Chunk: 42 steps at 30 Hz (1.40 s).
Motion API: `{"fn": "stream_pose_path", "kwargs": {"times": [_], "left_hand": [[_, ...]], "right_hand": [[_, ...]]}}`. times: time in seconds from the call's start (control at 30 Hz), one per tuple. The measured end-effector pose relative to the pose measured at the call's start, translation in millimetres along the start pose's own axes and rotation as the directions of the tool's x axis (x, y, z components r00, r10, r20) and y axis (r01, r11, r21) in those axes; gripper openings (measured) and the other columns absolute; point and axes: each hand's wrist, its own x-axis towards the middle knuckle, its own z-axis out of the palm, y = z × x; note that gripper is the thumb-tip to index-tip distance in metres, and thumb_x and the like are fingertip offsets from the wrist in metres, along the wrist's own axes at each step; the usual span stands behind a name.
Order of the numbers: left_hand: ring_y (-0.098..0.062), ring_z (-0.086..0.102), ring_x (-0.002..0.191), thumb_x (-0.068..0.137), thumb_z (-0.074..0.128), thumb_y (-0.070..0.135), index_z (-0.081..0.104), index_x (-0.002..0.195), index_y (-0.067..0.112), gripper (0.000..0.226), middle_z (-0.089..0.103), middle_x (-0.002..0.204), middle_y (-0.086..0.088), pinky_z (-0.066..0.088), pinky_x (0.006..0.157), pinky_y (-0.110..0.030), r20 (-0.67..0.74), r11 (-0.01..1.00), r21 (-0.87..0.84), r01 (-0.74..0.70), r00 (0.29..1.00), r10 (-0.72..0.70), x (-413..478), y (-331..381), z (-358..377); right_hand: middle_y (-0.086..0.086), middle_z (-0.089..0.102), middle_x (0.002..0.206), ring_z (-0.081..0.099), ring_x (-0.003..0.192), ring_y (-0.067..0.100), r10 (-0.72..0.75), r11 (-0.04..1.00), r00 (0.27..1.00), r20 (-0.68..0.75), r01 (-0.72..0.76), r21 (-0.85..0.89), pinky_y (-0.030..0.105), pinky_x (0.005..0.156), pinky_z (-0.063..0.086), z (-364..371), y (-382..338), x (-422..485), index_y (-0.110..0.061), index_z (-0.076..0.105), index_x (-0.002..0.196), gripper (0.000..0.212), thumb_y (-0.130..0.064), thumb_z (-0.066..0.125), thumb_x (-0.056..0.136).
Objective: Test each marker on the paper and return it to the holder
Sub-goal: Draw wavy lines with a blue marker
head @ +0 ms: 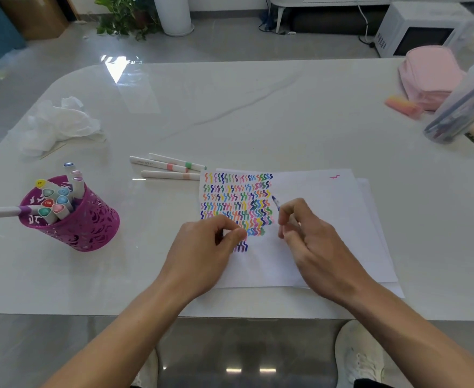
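Glossy white marble-look tabletop (pixel 258 113), domestic room behind with a potted plant and a white microwave on the floor.

Item 1: blue-tipped marker (pixel 275 202), uncapped, tip pointing up and away over the white paper sheet (pixel 322 208). Held in the right hand (pixel 308 236), whose fingers are closed around the barrel; only the tip end shows, the rest is hidden in the hand.

Item 2: small dark cap (pixel 221 233), probably this marker's, pinched between thumb and forefinger of the left hand (pixel 210 247). That grip is closed on it, resting on the sheet's left part.

Item 3: rows of multicoloured zigzag test strokes (pixel 236 205) fill the sheet's left portion; a short dark blue run sits lowest, just beside the left hand.

Step in hand, by judgement: the blue test looks done and recapping is due. Next move calls for bringing tip and cap together in line, pressing shut, then carrying the marker left to the holder.

Item 4: magenta perforated metal holder (pixel 84 219), well to the left, tilted, stocked with capped markers; one purple-ended marker (pixel 6 212) juts out sideways.

Item 5: three white-barrelled markers (pixel 168 168) lying loose beyond the sheet's top left corner, seemingly awaiting return or testing.

Item 6: crumpled white tissue (pixel 59 124), far left.
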Motion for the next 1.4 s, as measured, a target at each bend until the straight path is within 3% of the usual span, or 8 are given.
{"fn": "stream_pose_path", "kwargs": {"times": [0.17,0.23,0.3,0.43,0.5,0.67,0.87,1.4], "left_hand": [[-0.004,0.047,0.061,0.096,0.060,0.046,0.064,0.094,0.034,0.012,0.049,0.063,0.014,0.028,0.053,-0.017,0.024,0.990,0.132,-0.038,0.999,0.035,-2.4,-0.1,3.2],[-0.005,0.047,0.064,0.096,0.059,0.046,0.063,0.095,0.034,0.013,0.050,0.066,0.013,0.028,0.054,-0.019,0.021,0.990,0.134,-0.033,0.999,0.030,-1.5,-1.6,3.9],[-0.005,0.047,0.065,0.096,0.059,0.046,0.062,0.095,0.034,0.013,0.050,0.067,0.013,0.029,0.055,-0.020,0.023,0.991,0.132,-0.034,0.999,0.032,-1.3,-2.4,3.8],[-0.005,0.048,0.064,0.096,0.059,0.047,0.063,0.093,0.034,0.013,0.051,0.067,0.012,0.029,0.054,-0.022,0.038,0.993,0.112,-0.024,0.999,0.020,-0.9,-4.0,2.9],[-0.005,0.049,0.065,0.096,0.059,0.047,0.063,0.093,0.035,0.013,0.052,0.070,0.012,0.030,0.054,-0.022,0.048,0.994,0.105,-0.014,0.999,0.009,0.1,-4.6,3.0],[-0.005,0.048,0.066,0.096,0.058,0.047,0.063,0.094,0.035,0.013,0.051,0.070,0.013,0.030,0.055,-0.021,0.053,0.995,0.103,-0.007,0.999,0.002,0.1,-4.7,3.0],[-0.004,0.048,0.066,0.096,0.057,0.048,0.063,0.095,0.036,0.013,0.053,0.073,0.013,0.031,0.055,-0.021,0.056,0.995,0.103,0.001,0.998,-0.006,0.0,-5.8,3.0],[-0.005,0.049,0.067,0.095,0.058,0.048,0.063,0.098,0.035,0.014,0.053,0.077,0.013,0.031,0.055,-0.018,0.049,0.994,0.110,0.009,0.999,-0.014,-0.2,-1.9,2.6]], "right_hand": [[0.001,0.074,0.092,0.064,0.075,0.013,0.079,0.929,0.997,-0.012,-0.069,0.362,0.029,0.063,0.050,-2.9,-0.6,2.8,-0.027,0.065,0.100,0.037,0.001,0.041,0.099],[-0.001,0.074,0.091,0.070,0.087,0.016,0.034,0.936,0.999,-0.021,-0.025,0.352,0.036,0.067,0.055,-2.0,2.0,3.9,-0.026,0.066,0.102,0.031,0.003,0.057,0.096],[-0.008,0.070,0.084,0.067,0.081,0.013,0.018,0.951,1.000,-0.011,-0.013,0.310,0.033,0.069,0.054,1.0,4.4,3.4,-0.027,0.066,0.102,0.018,-0.013,0.073,0.093],[-0.008,0.060,0.074,0.054,0.067,0.012,0.020,0.954,0.998,-0.058,-0.002,0.299,0.028,0.061,0.045,4.1,4.9,-0.7,-0.025,0.066,0.091,0.017,-0.038,0.062,0.101],[-0.001,0.063,0.071,0.056,0.065,0.013,0.067,0.935,0.995,-0.075,-0.037,0.352,0.030,0.060,0.045,5.5,5.4,1.2,-0.023,0.069,0.089,0.023,-0.030,0.054,0.106],[0.015,0.071,0.071,0.064,0.059,0.027,0.139,0.848,0.987,-0.077,-0.078,0.524,0.036,0.053,0.053,8.4,5.8,4.1,-0.012,0.059,0.099,0.007,-0.015,0.064,0.095],[0.017,0.071,0.067,0.068,0.055,0.030,0.195,0.860,0.973,-0.124,-0.109,0.499,0.037,0.049,0.055,10.2,12.6,3.4,0.003,0.056,0.086,0.013,0.001,0.067,0.092],[0.014,0.072,0.066,0.068,0.054,0.027,0.226,0.880,0.969,-0.101,-0.159,0.448,0.034,0.049,0.054,12.8,11.5,5.2,-0.001,0.057,0.083,0.016,-0.005,0.069,0.092]]}}
